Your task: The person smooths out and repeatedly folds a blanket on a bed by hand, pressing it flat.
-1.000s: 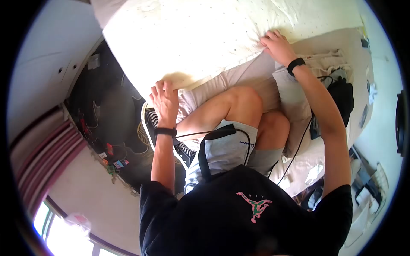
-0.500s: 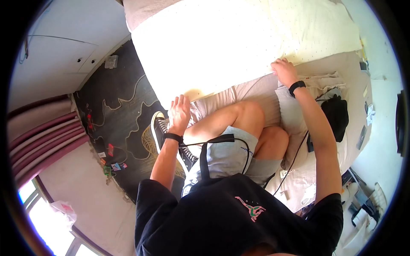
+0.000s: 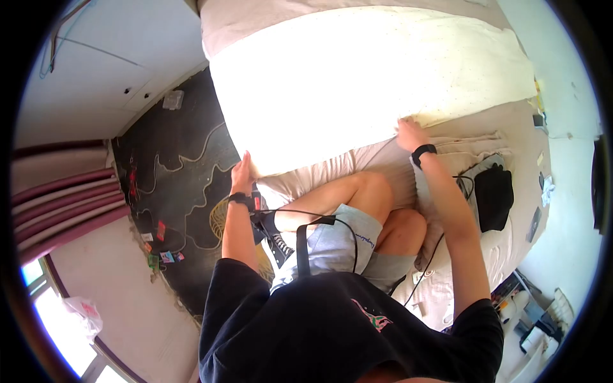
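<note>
A wide white sheet (image 3: 319, 83) with small dots lies across the bed, so bright that its folds barely show. At its near left corner, my left hand (image 3: 242, 171) grips the edge, its fingers partly hidden. Farther right, the near edge is pinched by my right hand (image 3: 412, 135), slightly blurred. Beige bedding (image 3: 338, 172) shows below that edge, by my bent legs.
A black cloth (image 3: 495, 198) and a grey pillow lie on the bed at right. A dark floor (image 3: 198, 159) with a pale cord (image 3: 207, 185) is at left, beside a white cabinet (image 3: 108, 83). My sneaker (image 3: 279, 247) sits near the bed's edge.
The sheet's near left corner has shifted left, with my left hand at it. My right hand has come nearer and a little left with the edge. The view has also tilted slightly.
</note>
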Demonstrator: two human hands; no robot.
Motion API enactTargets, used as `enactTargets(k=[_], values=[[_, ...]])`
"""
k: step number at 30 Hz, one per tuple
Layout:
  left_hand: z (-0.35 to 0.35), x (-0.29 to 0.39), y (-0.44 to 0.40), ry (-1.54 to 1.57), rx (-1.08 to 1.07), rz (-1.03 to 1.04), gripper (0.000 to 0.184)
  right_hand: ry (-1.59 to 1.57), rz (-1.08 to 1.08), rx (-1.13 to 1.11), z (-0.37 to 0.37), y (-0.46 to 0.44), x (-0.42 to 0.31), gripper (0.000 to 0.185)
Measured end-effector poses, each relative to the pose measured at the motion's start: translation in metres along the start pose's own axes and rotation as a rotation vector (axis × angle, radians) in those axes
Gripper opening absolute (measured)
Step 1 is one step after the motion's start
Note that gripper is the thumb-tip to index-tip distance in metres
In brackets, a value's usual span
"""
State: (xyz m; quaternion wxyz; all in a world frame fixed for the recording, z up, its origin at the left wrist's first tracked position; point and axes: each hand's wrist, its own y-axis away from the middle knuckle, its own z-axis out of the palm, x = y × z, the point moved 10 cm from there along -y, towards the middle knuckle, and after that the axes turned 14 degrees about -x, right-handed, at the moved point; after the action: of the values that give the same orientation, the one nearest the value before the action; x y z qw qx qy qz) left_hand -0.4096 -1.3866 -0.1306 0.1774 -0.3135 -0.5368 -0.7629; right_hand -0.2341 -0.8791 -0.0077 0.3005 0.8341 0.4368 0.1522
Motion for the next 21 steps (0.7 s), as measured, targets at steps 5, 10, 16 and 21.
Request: enactTargets(k=[5,10,16,21], values=[[0.010,0.027,0.024,-0.217,-0.054,0.058,0.048,-1.084,0.188,-0.049,0.032,0.010,0.004,0.057],[0.023,0.026,0.025,-0.144,-0.066,0.079,0.041,-1.961,0.223,-0.064,0.096,-0.023,-0.004,0.087],[-0.040,-0.054,-0.056,0.163,-0.092,-0.180,0.111,-1.906,0.132,-0.115,0.081,0.014,-0.070,0.043],[0.014,-0.023,-0.024,0.137,-0.047,-0.082,0.076,-1.963,-0.034,-0.057,0.101,-0.008,-0.076,0.036]])
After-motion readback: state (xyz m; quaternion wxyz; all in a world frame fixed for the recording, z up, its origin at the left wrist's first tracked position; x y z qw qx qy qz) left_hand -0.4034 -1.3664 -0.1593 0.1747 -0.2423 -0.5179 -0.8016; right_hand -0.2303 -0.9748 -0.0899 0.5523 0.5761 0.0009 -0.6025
